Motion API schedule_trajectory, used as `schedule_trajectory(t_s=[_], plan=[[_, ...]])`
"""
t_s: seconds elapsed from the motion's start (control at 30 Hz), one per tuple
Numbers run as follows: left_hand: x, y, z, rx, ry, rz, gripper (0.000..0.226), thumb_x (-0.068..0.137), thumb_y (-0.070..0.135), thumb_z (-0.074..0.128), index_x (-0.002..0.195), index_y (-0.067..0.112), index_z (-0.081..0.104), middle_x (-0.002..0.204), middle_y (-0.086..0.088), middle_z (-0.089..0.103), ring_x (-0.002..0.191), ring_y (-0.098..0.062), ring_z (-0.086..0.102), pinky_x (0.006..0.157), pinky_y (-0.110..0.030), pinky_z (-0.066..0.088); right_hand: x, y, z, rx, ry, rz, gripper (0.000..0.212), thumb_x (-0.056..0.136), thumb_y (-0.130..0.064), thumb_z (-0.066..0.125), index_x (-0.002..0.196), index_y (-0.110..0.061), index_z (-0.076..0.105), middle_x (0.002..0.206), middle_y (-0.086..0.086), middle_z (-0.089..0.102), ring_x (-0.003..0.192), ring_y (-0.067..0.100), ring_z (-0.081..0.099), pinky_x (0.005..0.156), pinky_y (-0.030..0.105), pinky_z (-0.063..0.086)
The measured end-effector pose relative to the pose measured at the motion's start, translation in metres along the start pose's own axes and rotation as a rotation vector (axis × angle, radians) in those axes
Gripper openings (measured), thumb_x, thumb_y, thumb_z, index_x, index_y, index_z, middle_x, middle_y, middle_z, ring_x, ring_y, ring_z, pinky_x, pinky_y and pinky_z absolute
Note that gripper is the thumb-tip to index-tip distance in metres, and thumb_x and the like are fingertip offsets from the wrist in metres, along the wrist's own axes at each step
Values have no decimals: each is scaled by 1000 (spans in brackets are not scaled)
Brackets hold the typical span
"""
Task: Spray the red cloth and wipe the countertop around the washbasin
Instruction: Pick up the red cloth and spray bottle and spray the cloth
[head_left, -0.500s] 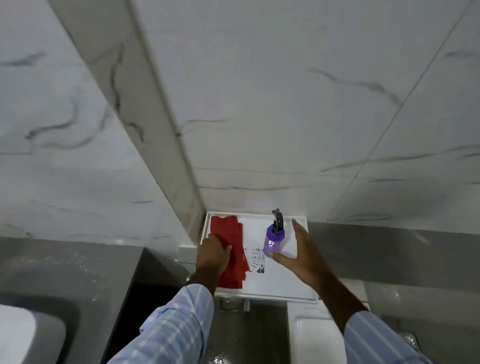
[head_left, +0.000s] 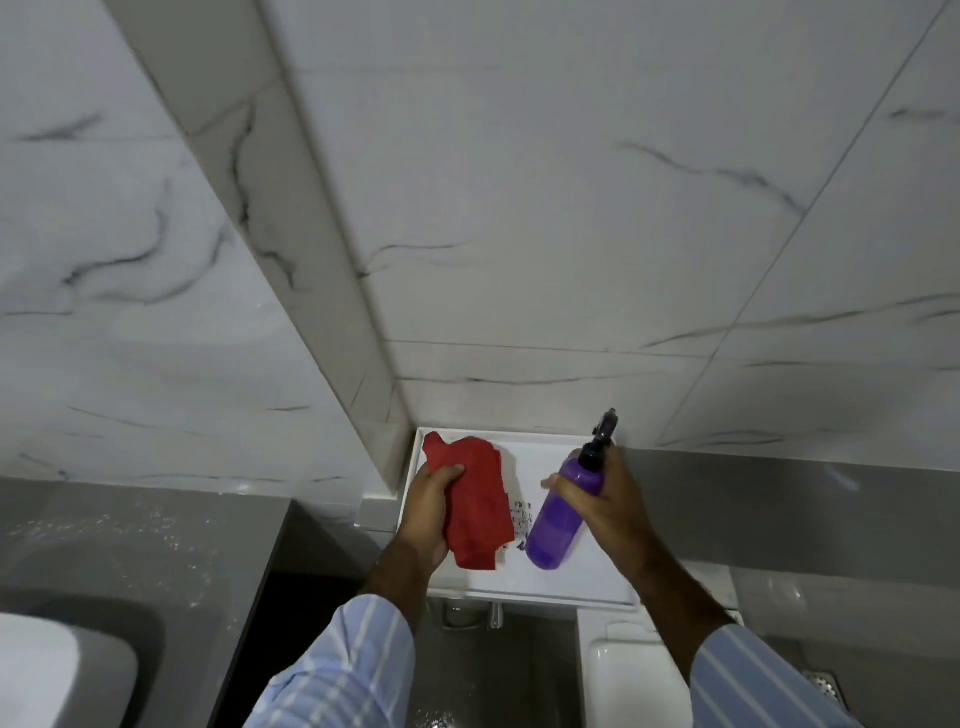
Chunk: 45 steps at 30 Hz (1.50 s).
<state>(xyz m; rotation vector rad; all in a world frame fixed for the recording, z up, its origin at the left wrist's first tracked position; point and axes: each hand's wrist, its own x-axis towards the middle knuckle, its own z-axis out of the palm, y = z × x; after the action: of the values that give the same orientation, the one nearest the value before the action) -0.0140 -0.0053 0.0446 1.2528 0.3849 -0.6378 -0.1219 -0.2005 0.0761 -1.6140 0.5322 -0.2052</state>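
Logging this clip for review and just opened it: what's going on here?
A person stands at a white shelf in a tiled corner. The left hand grips a bunched red cloth, and the right hand holds a purple spray bottle tilted, its black nozzle pointing up and away. Both items are lifted over the shelf. No spraying or wiping shows yet; the washbasin sits at lower left, its grey countertop untouched.
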Motion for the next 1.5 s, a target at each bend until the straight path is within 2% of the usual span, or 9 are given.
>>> schedule_trajectory(t_s=[0.2,0.27,0.37,0.5,0.7,0.9,1.2,1.37,1.5], plan=[[-24,27,20,-38,-111,102,30,110,0,53,138,5,63,105,-14,84,96,-28,80,87,-42,63,-22,-56,2,68,-182,-51,82,83,14,68,141,-40,46,90,6,74,79,22,71,73,33,62],[-33,36,26,-60,-154,87,33,115,19,52,141,1,64,114,-16,84,104,-29,81,96,-44,61,-31,-75,3,116,-268,-29,73,88,10,65,142,-36,52,85,13,69,73,28,68,73,40,60],[-47,48,31,-192,-235,-20,80,112,66,30,132,1,73,136,-24,75,119,-32,76,107,-48,55,-41,-101,11,157,-298,78,51,89,-3,72,131,-29,62,85,13,69,67,32,66,68,42,58],[-56,52,31,-216,-147,-21,102,101,85,22,131,1,72,123,-26,79,116,-43,75,106,-55,57,-52,-127,20,159,-367,237,39,82,-25,85,118,-24,70,87,11,74,66,33,65,66,40,58],[-64,58,30,-220,-108,-8,113,95,91,23,141,-4,65,137,-36,69,134,-53,63,118,-63,49,-54,-144,22,56,-395,443,42,72,-42,91,88,-7,74,82,11,73,61,24,67,62,34,56],[-69,62,28,-212,-104,1,114,96,91,22,135,-6,68,135,-38,69,134,-57,61,118,-65,48,-49,-142,22,2,-456,499,60,67,-45,94,107,-6,72,108,18,78,65,23,68,64,35,58],[-72,62,24,-200,-80,-12,114,92,94,30,143,-1,64,135,-32,72,130,-51,68,109,-60,57,-38,-140,30,17,-384,386,38,74,-31,89,100,-8,73,87,13,76,63,26,67,61,35,56],[-68,65,24,-217,-80,-10,115,91,94,31,144,-3,64,138,-34,70,133,-53,65,119,-66,48,-32,-135,35,12,-411,374,41,75,-30,89,108,-10,74,103,21,77,68,27,69,67,36,58],[-68,69,23,-214,-92,-11,111,97,89,25,133,-5,70,133,-34,72,132,-51,66,121,-63,46,-28,-133,38,-63,-447,378,36,75,-33,88,97,-8,75,89,17,78,67,28,71,67,36,59]])
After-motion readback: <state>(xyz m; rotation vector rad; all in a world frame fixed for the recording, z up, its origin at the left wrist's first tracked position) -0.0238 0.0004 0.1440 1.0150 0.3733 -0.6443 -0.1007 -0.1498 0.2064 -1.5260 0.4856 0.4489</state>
